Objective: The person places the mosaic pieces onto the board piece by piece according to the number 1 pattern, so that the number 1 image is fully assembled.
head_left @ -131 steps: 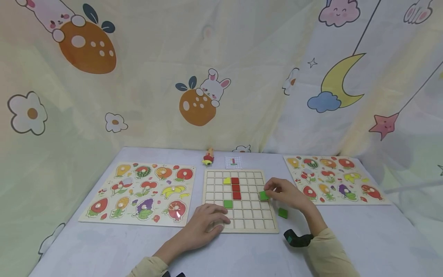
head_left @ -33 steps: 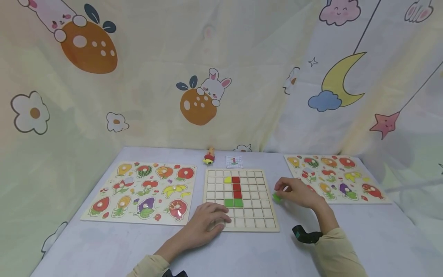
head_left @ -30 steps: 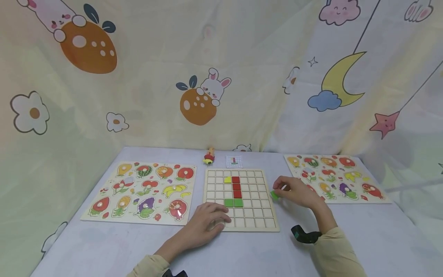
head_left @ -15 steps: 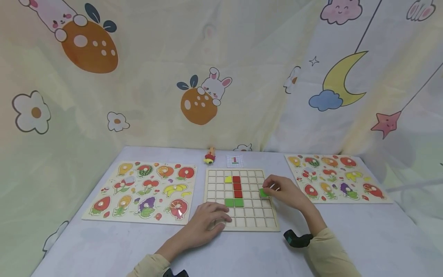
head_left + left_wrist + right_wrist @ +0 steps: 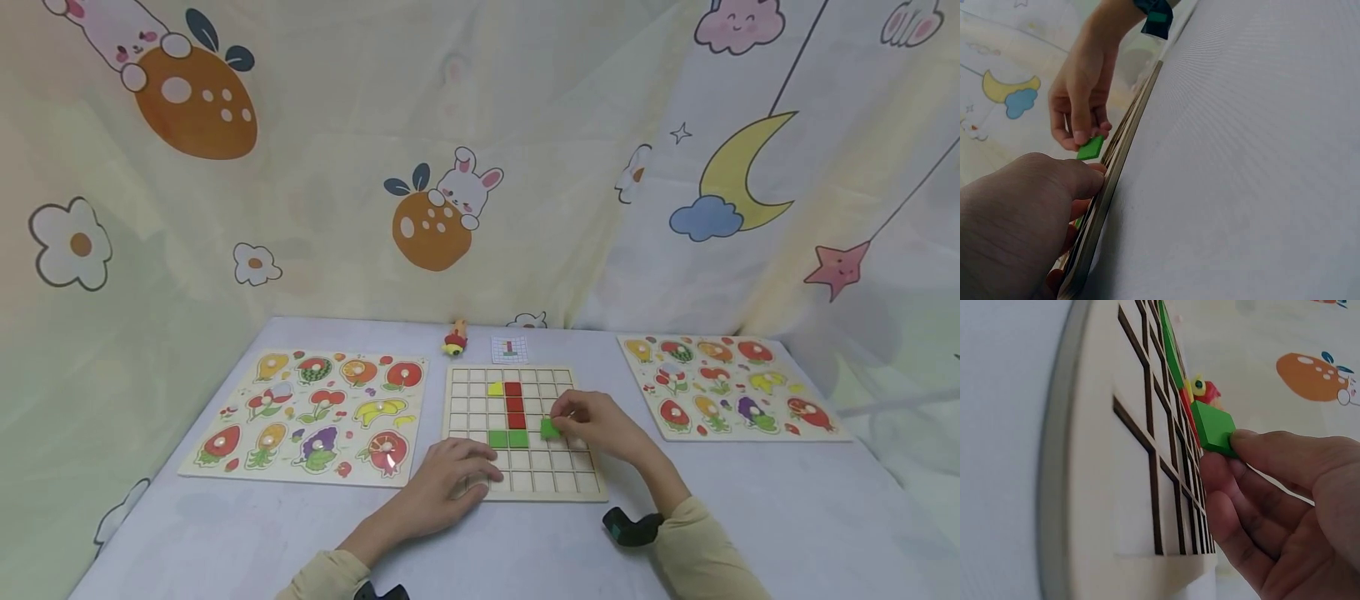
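A wooden grid board (image 5: 525, 493) lies on the table in the head view. Set in its cells are a yellow tile (image 5: 496, 389), a column of three red tiles (image 5: 514, 405) and two green tiles (image 5: 507, 438) side by side below. My right hand (image 5: 600, 423) pinches another green tile (image 5: 1213, 428) between thumb and fingers, held above the board's right half. Resting on the lower left of the board is my left hand (image 5: 448, 482), its fingers loosely bent and gripping nothing. In the left wrist view its thumb lies along the board's edge.
Fruit puzzle boards lie left (image 5: 303, 417) and right (image 5: 731, 387) of the grid board. Behind it are a small card (image 5: 509, 350) with a printed grid pattern and a small red and yellow toy figure (image 5: 454, 340). A printed curtain (image 5: 322, 167) hangs at the back.
A second green tile was set beside the first. My right hand picked up the loose green tile right of the board and carried it left over the grid. My left hand stayed in place.
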`<state>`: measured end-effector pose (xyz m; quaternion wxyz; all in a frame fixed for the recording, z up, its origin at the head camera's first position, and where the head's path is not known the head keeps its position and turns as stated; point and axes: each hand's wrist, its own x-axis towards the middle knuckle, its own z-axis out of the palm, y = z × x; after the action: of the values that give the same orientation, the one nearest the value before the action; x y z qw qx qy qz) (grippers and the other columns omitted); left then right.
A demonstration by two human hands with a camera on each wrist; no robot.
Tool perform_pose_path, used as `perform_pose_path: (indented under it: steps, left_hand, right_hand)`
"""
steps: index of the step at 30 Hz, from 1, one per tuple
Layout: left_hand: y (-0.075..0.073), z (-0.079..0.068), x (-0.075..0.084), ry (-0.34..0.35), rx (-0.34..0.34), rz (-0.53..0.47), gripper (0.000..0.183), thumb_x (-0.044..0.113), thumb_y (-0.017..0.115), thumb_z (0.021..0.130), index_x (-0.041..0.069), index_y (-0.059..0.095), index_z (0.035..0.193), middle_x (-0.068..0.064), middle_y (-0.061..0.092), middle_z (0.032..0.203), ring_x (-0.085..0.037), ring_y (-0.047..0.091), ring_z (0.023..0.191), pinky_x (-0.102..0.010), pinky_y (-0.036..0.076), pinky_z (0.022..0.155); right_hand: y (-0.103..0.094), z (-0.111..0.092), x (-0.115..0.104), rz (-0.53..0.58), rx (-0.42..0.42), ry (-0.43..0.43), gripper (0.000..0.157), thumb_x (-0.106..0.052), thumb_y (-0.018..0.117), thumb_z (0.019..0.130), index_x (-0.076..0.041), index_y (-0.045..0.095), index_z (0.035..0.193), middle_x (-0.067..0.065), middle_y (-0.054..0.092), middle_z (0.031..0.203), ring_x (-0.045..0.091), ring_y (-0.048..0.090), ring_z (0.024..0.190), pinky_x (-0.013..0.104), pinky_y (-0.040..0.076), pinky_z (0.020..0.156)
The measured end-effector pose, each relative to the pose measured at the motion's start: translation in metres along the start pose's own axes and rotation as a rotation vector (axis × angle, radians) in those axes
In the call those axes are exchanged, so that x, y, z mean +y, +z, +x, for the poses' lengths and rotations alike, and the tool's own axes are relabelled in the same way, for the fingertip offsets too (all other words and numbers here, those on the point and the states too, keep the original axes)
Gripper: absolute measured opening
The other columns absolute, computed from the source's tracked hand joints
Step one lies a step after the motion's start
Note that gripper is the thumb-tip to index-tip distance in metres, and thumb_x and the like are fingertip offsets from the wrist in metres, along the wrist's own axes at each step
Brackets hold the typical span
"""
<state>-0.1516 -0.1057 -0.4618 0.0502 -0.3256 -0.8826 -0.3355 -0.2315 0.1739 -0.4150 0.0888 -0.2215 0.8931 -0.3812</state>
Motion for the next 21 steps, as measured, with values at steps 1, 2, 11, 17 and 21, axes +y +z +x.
perform_pose_path:
  steps: [1,2,11,17,21]
  left_hand:
    - [0.000,0.000,0.000,-0.001,-0.001,-0.001,0.019,0.022,0.062,0.090,0.032,0.066,0.106,0.011,0.057,0.125,-0.011,0.042,0.124,-0.046,0.031,0.105]
    - [0.000,0.000,0.000,-0.002,-0.002,-0.003,0.019,0.022,0.062,0.090,0.032,0.066,0.106,0.011,0.057,0.125,-0.011,0.042,0.124,-0.046,0.031,0.105]
    - [0.003,0.001,-0.001,-0.009,-0.008,-0.004,0.020,0.023,0.062,0.089,0.033,0.066,0.106,0.012,0.056,0.125,-0.010,0.042,0.124,-0.046,0.032,0.105]
    - [0.002,0.000,-0.001,-0.021,-0.019,0.000,0.020,0.023,0.062,0.090,0.034,0.066,0.106,0.013,0.056,0.126,-0.010,0.042,0.124,-0.047,0.032,0.105]
    - [0.003,-0.001,-0.001,-0.025,-0.020,0.008,0.020,0.023,0.062,0.090,0.035,0.066,0.106,0.013,0.056,0.126,-0.010,0.043,0.124,-0.047,0.032,0.105]
  right_hand:
    - [0.002,0.000,0.000,-0.004,0.000,-0.005,0.006,-0.022,0.064,0.090,-0.017,0.063,0.093,-0.002,0.065,0.091,0.014,0.060,0.078,0.026,0.048,0.073]
    - [0.003,0.001,-0.001,-0.002,0.001,-0.011,0.006,-0.021,0.064,0.090,-0.016,0.063,0.092,-0.003,0.065,0.090,0.014,0.060,0.078,0.026,0.049,0.073]
    - [0.016,0.002,-0.003,-0.054,0.004,-0.032,0.006,-0.022,0.064,0.089,-0.016,0.063,0.091,-0.006,0.064,0.089,0.011,0.059,0.078,0.023,0.048,0.071]
    - [0.019,0.002,-0.004,-0.111,-0.003,-0.096,0.007,-0.021,0.068,0.087,-0.016,0.064,0.088,-0.008,0.060,0.086,0.007,0.055,0.074,0.021,0.047,0.066]
    - [0.020,0.002,-0.004,-0.146,-0.030,-0.131,0.005,-0.021,0.067,0.088,-0.018,0.064,0.086,-0.009,0.058,0.084,0.005,0.053,0.070,0.020,0.046,0.063]
